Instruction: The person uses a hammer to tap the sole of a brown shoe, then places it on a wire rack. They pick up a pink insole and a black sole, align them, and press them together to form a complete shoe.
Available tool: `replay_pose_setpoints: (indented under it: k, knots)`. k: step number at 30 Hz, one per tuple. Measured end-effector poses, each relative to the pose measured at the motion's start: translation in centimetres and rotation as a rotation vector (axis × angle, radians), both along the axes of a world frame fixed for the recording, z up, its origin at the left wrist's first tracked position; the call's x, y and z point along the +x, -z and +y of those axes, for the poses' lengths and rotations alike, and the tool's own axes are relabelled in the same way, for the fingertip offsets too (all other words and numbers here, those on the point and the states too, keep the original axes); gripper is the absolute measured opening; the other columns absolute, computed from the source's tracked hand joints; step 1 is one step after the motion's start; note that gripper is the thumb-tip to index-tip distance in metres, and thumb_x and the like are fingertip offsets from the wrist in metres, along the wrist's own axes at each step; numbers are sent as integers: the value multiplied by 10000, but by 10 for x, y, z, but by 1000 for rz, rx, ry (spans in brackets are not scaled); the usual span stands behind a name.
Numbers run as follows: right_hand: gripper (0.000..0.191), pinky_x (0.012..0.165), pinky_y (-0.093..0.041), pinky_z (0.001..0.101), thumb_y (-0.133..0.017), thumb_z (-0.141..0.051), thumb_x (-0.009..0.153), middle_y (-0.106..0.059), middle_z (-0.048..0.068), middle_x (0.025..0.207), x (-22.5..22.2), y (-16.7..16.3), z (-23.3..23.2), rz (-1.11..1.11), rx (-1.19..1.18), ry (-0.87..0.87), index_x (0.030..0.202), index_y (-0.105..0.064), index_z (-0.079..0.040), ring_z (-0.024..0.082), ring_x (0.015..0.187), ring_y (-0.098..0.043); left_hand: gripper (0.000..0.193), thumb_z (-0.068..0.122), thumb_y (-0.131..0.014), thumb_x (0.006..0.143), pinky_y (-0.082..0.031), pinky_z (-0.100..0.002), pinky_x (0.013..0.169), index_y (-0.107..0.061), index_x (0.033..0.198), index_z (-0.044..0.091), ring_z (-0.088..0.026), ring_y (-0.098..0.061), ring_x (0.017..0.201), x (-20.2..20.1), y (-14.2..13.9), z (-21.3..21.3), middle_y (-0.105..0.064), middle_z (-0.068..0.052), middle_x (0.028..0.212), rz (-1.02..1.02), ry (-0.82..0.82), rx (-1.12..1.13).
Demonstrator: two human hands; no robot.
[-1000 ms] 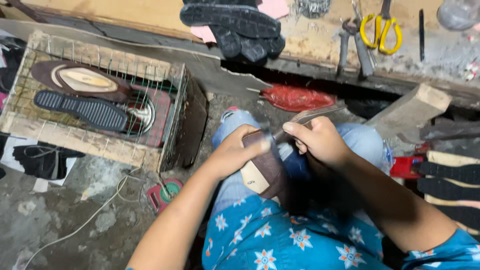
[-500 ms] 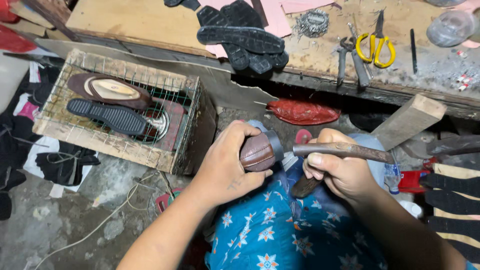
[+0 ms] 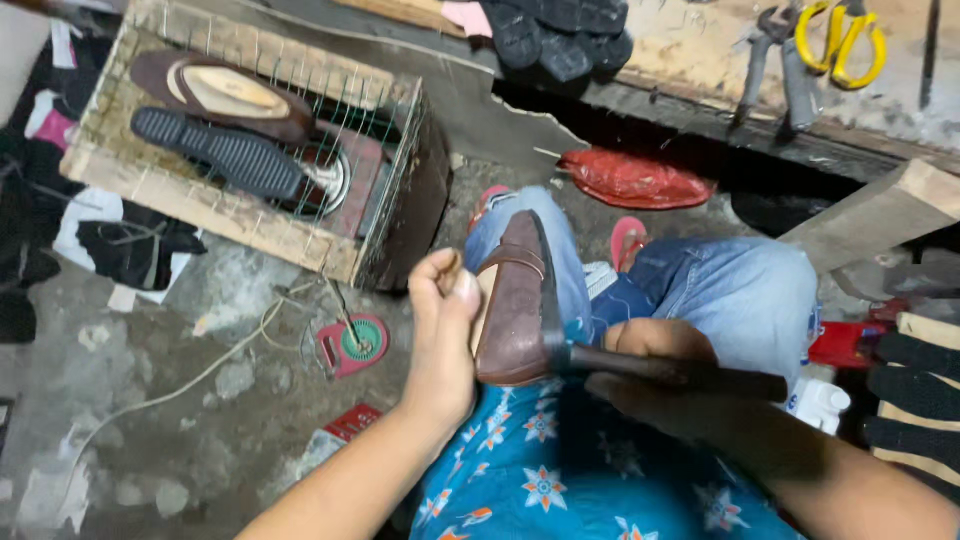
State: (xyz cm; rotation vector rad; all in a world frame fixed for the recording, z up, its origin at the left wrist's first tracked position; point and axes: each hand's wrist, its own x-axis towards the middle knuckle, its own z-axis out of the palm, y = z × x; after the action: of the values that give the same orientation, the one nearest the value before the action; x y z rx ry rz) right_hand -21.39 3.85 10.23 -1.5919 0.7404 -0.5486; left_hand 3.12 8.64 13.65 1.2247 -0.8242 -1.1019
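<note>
My left hand (image 3: 442, 330) grips a brown loafer shoe (image 3: 515, 300) by its side, holding it on edge over my lap with the toe pointing away. My right hand (image 3: 650, 372) is closed on the dark wooden handle of a hammer (image 3: 680, 368), whose metal head rests against the shoe's sole edge. I sit in blue jeans (image 3: 740, 290) and a blue flowered shirt (image 3: 540, 470).
A wire-topped wooden crate (image 3: 230, 215) at the left carries a brown sole and a black treaded sole. Black soles, pliers and yellow-handled scissors (image 3: 835, 40) lie on the bench behind. A red bag (image 3: 635, 180), a wooden block (image 3: 880, 205) and stacked soles (image 3: 915, 400) surround me.
The shoe has been turned from heel-up to lying on its side along my lap. My right hand with the hammer has moved lower, its head now against the shoe.
</note>
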Motion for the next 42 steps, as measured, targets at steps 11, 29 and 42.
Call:
replay_pose_setpoints:
  k: [11,29,42]
  knots:
    - [248,500,-443,313,-741,-143,878,-598,27,636,17,55,-3,84,119,148,736,-548,-78,144,544,-537,423,337,-737,934,-532,-302,850,-652,1180,4,-123,-660,955,-12,121,-45,-712,-73,1078,342,-114,222]
    - [302,546,-466,323,-794,-270,859,-580,23,637,36,62,-64,491,-19,191,720,-625,-61,115,603,-537,668,487,-660,937,-464,-521,967,-470,1337,-14,-479,-607,1127,-3,130,-98,-628,-304,1217,-636,-193,164]
    - [297,562,-460,311,-800,-230,833,-609,13,638,38,82,-87,353,-113,257,676,-610,-65,103,598,-544,613,490,-531,996,-453,-544,935,-467,1337,-15,-496,-605,1090,-8,121,-113,-634,-321,1188,-639,-125,216]
